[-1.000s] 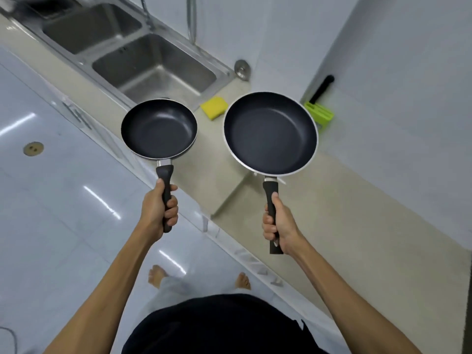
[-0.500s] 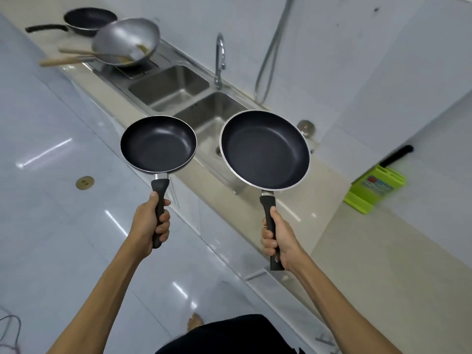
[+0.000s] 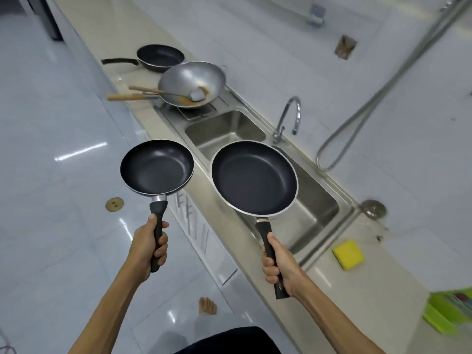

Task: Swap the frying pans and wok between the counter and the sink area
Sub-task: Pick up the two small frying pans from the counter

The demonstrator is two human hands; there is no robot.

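Beige counter and double sink now fill your view. Your left hand grips the small frying pan, your right hand the large frying pan, both airborne. The wok has come into sight ahead, so you're nearing the swap spot.

The small black frying pan is held level in the air by its black handle, over the floor beside the table's edge. The larger black frying pan, silver-rimmed, is held level above the sink basin. A third dark frying pan lies on the table just beyond the steel wok, which sits tilted on the drainboard with a wooden-handled spatula inside.
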